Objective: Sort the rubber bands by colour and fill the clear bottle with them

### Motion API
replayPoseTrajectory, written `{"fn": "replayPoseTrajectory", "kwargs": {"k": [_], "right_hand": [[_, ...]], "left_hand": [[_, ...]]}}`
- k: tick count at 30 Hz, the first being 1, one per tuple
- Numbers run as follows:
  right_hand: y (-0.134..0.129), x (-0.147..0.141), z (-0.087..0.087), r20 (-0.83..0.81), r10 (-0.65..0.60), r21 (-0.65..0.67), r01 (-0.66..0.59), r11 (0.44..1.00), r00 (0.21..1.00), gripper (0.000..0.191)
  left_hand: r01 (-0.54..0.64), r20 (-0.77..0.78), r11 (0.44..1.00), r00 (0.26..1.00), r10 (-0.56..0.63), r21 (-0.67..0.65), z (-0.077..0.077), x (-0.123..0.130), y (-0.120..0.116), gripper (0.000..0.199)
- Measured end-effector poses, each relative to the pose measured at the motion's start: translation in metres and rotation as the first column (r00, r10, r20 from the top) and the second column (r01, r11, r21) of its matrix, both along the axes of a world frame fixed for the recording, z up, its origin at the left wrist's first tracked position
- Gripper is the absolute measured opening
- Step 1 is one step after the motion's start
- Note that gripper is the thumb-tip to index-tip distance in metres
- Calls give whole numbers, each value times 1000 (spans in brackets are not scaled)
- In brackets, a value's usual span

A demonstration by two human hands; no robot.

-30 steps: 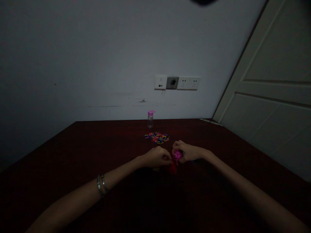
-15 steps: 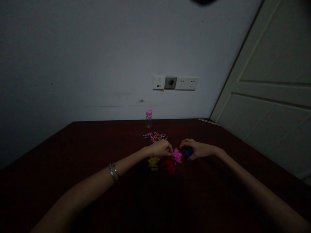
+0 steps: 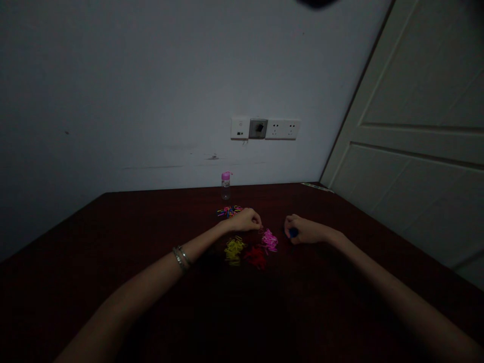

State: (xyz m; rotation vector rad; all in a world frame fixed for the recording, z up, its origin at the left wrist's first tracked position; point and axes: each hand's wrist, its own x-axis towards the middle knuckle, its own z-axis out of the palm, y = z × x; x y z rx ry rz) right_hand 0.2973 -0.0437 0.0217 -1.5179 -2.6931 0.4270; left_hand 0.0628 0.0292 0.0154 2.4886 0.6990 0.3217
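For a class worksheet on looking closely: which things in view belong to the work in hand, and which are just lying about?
In the work:
- yellow pile
- red pile
- pink pile
- blue pieces, in the curled right hand
- mixed-colour pile, by the left hand

Lying about:
- pink-capped bottle
- flat strip near the wall

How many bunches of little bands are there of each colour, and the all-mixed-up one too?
Yellow bunch: 1
Red bunch: 1
Pink bunch: 1
Blue bunch, partly hidden by the right hand: 1
Mixed-colour bunch, partly hidden by the left hand: 1
Total in sight: 5
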Motion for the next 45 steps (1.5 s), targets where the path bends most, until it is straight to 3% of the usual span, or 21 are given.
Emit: {"fn": "replayPoseTrajectory", "kwargs": {"k": [6, 12, 16, 22, 28, 36, 45], "right_hand": [[-4, 14, 1, -64, -44, 27, 46, 999, 997, 10], [-31, -10, 4, -140, 52, 12, -51, 999, 989, 20], [-39, -17, 2, -118, 68, -6, -69, 998, 991, 14], [-37, -4, 4, -12, -15, 92, 16, 996, 1000, 9], [-50, -36, 13, -94, 78, 197, -58, 979, 993, 20], [-30, -64, 6, -98, 216, 172, -197, 965, 971, 32], [-21, -65, 0, -93, 206, 134, -193, 972, 974, 14]], "left_hand": [[-16, -43, 1000, 999, 15, -12, -3, -3, 8, 20], [-31, -88, 1000, 996, 31, -2, -9, 8, 14, 22], [-32, -118, 999, 993, 32, 5, -11, 15, 14, 16], [-57, -124, 997, 991, 50, -52, -15, 20, 12, 15], [-93, -132, 987, 988, 76, -129, -13, 18, 11, 17], [-135, -115, 976, 987, 116, -169, -11, 7, 15, 24], [-237, -37, 964, 972, 234, -118, 2, -21, 17, 24]]}}
